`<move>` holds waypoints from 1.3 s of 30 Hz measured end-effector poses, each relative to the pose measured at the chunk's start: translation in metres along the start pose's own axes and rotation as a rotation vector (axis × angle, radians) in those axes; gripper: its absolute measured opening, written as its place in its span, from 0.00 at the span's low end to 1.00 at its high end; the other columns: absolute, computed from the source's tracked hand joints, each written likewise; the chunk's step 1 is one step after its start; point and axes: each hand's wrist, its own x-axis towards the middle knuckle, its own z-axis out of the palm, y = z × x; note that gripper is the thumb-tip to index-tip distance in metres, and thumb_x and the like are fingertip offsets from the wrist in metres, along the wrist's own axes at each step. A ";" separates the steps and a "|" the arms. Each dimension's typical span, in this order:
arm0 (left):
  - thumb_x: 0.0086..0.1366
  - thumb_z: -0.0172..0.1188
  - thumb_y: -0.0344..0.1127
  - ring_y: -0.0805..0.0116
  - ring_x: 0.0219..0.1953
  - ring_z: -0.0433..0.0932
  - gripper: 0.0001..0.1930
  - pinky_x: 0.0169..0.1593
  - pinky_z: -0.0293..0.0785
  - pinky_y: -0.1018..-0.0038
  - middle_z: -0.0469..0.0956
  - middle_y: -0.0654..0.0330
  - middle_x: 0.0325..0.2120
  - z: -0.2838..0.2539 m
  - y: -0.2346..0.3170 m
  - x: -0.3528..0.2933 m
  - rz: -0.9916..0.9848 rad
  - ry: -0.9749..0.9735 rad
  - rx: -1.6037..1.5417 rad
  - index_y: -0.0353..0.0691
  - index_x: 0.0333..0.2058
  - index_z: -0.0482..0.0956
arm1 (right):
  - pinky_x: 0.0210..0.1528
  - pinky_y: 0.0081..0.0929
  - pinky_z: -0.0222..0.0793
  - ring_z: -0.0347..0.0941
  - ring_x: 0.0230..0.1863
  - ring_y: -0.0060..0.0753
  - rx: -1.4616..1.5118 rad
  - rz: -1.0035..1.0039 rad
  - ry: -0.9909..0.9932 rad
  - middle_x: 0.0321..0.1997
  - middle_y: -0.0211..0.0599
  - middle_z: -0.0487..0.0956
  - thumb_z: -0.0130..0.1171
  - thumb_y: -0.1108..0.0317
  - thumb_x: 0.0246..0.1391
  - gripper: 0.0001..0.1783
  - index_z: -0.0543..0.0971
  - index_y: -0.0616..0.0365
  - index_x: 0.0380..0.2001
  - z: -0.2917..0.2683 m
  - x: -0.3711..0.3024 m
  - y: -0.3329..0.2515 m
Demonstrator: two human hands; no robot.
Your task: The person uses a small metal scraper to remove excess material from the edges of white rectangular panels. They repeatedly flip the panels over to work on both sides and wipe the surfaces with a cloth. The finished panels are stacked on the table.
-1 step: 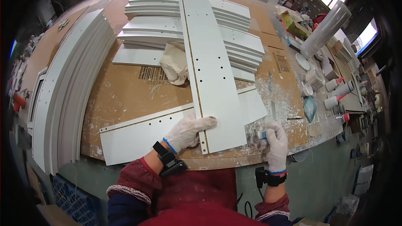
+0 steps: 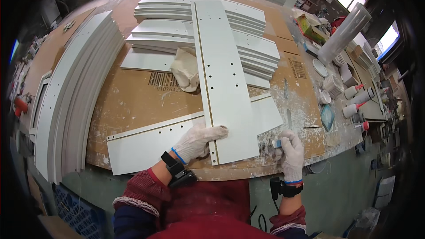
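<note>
Clearly, the left hand [image 2: 193, 143], in a knitted white glove, grips the near end of a long white board [image 2: 230, 110] at its left edge. The thumb lies across the top face; the other fingers are mostly hidden beside and below the edge. This board runs from near to far across the middle of the bench [image 2: 341, 140], with a brown line along its left side and two columns of dark holes midway. Its near part crosses over a second white board [image 2: 148, 145], which lies slantwise and shows on both sides of it.

Right of the long board's near end, the right hand [image 2: 292, 154], also gloved, has its fingers bent around a small blue-and-pale object [image 2: 277, 143], too small to identify, over the paint-marked surface near the bench's near edge.

A crumpled cream cloth [image 2: 185, 67] rests just left of the long board. The board's far part lies over stacks of white boards [image 2: 164, 27]. Another tall stack [image 2: 73, 77] stands at left; red-nozzled bottles [image 2: 349, 110] lie at right.
</note>
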 end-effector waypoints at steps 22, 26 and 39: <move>0.50 0.67 0.35 0.73 0.35 0.76 0.22 0.41 0.73 0.76 0.79 0.61 0.34 -0.096 0.023 -0.157 -0.092 0.199 0.573 0.30 0.43 0.78 | 0.52 0.29 0.64 0.70 0.46 0.33 -0.891 -0.439 0.083 0.43 0.40 0.75 0.55 0.70 0.54 0.15 0.74 0.66 0.44 -0.003 -0.003 -0.003; 0.48 0.68 0.37 0.71 0.36 0.76 0.24 0.43 0.72 0.75 0.80 0.58 0.35 -0.118 0.031 -0.193 -0.173 0.134 0.560 0.29 0.43 0.78 | 0.43 0.23 0.66 0.69 0.38 0.25 -0.738 -0.419 -0.023 0.38 0.34 0.74 0.55 0.72 0.54 0.12 0.74 0.65 0.42 0.016 -0.006 -0.005; 0.52 0.68 0.35 0.73 0.36 0.78 0.18 0.43 0.74 0.76 0.82 0.59 0.34 -0.150 0.012 -0.243 -0.538 -0.043 0.380 0.31 0.41 0.81 | 0.55 0.47 0.65 0.69 0.57 0.46 -0.834 -1.278 -0.972 0.54 0.46 0.73 0.64 0.52 0.47 0.31 0.73 0.59 0.52 0.203 -0.093 0.001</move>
